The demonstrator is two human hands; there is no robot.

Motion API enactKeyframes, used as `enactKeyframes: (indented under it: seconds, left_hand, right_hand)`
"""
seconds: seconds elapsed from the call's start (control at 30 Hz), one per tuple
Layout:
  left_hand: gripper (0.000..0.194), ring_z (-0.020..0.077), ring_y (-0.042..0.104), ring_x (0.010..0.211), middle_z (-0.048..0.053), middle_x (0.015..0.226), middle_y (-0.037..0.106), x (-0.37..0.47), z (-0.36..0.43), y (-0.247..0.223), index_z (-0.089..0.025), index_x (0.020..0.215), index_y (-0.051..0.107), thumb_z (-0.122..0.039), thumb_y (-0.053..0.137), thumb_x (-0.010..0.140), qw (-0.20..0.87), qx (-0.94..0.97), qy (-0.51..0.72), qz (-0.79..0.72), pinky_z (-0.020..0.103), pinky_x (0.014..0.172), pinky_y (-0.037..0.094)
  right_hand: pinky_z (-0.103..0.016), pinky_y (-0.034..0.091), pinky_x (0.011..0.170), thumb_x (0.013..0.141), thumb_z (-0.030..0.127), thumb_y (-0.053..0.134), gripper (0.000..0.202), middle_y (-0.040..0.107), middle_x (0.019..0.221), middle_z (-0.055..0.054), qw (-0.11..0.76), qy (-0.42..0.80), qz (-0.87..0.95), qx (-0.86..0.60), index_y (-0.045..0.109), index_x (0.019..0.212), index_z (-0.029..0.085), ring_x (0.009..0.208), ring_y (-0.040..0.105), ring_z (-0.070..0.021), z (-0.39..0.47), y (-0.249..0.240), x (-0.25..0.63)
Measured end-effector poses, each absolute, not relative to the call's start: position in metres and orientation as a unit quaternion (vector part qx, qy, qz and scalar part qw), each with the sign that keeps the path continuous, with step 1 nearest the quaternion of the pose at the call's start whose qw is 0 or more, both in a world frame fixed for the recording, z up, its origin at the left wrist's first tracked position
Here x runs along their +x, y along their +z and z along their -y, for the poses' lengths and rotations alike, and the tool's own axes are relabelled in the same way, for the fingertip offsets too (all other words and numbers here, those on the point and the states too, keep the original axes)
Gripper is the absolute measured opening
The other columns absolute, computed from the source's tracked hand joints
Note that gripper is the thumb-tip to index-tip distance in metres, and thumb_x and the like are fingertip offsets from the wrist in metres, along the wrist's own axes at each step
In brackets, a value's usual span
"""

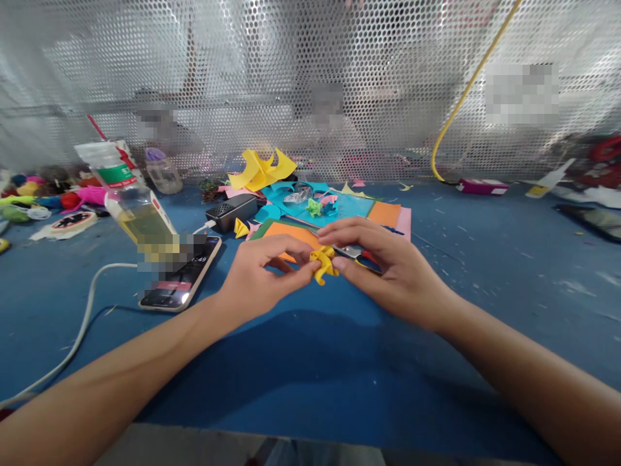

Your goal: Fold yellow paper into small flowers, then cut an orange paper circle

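Observation:
A small yellow folded paper piece [324, 264] with curled petal-like tips is held above the blue table, near the middle of the view. My left hand [269, 275] pinches its left side between thumb and fingers. On the other side, my right hand [388, 268] has its thumb and fingertips around the paper's right edge, with the fingers bent over it. Scissors [350, 251] lie behind the paper, partly covered by my right hand. Orange paper sheets [286, 234] rest just beyond my hands.
A phone [184, 278] with a white cable and a tilted bottle [140, 213] stand at left. Behind are a black speaker [233, 212], yellow paper scraps [262, 169] and blue sheets [349, 207]. A perforated metal screen [291, 65] borders the blue table [310, 375].

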State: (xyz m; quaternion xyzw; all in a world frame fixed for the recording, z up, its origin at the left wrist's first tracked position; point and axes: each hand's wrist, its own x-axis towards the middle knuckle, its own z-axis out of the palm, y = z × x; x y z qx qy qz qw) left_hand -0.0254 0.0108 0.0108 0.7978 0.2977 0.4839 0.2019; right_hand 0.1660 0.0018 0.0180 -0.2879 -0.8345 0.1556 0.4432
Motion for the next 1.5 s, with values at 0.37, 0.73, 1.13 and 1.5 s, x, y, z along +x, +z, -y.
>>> enactKeyframes:
  seconds: [0.37, 0.73, 1.13, 1.5]
  left_hand:
    - [0.006, 0.0102, 0.061, 0.059, 0.000, 0.065, 0.067, -0.022, -0.008, 0.012, -0.016, 0.066, 0.063, -0.018, 0.063, 0.071, 0.190, 0.786, 0.478, -0.343, 0.015, 0.047, 0.048]
    - [0.007, 0.0092, 0.058, 0.056, 0.001, 0.067, 0.066, -0.021, -0.007, 0.012, -0.015, 0.073, 0.063, -0.016, 0.057, 0.075, 0.227, 0.798, 0.447, -0.333, 0.015, 0.046, 0.047]
    - [0.008, 0.0097, 0.061, 0.065, 0.002, 0.078, 0.066, -0.026, -0.013, 0.007, -0.017, 0.084, 0.063, -0.019, 0.058, 0.078, 0.219, 0.787, 0.490, -0.304, 0.017, 0.056, 0.053]
    - [0.007, 0.0108, 0.062, 0.067, 0.004, 0.075, 0.066, -0.023, -0.014, 0.006, -0.014, 0.078, 0.063, -0.012, 0.062, 0.072, 0.106, 0.837, 0.469, -0.262, 0.018, 0.055, 0.054]
  right_hand:
    - [-0.037, 0.043, 0.085, 0.082, 0.022, 0.057, 0.010, 0.059, 0.105, -0.005, 0.412, -0.038, 0.866, -0.281, 0.058, 0.092, 0.023, 0.096, 0.056, -0.0179, 0.000, 0.009, 0.162]
    - [-0.037, 0.044, 0.083, 0.082, 0.023, 0.058, 0.002, 0.062, 0.099, -0.005, 0.408, -0.029, 0.860, -0.305, 0.060, 0.083, 0.024, 0.093, 0.058, -0.0178, -0.003, 0.011, 0.164]
    - [-0.041, 0.044, 0.086, 0.078, 0.006, 0.048, 0.024, 0.055, 0.111, -0.006, 0.397, -0.047, 0.888, -0.229, 0.061, 0.084, 0.025, 0.103, 0.054, -0.0204, 0.001, 0.016, 0.170]
    - [-0.039, 0.045, 0.086, 0.074, 0.023, 0.063, 0.016, 0.061, 0.097, -0.006, 0.472, 0.073, 0.802, -0.360, 0.057, 0.089, 0.021, 0.098, 0.057, -0.0211, 0.004, 0.011, 0.153]
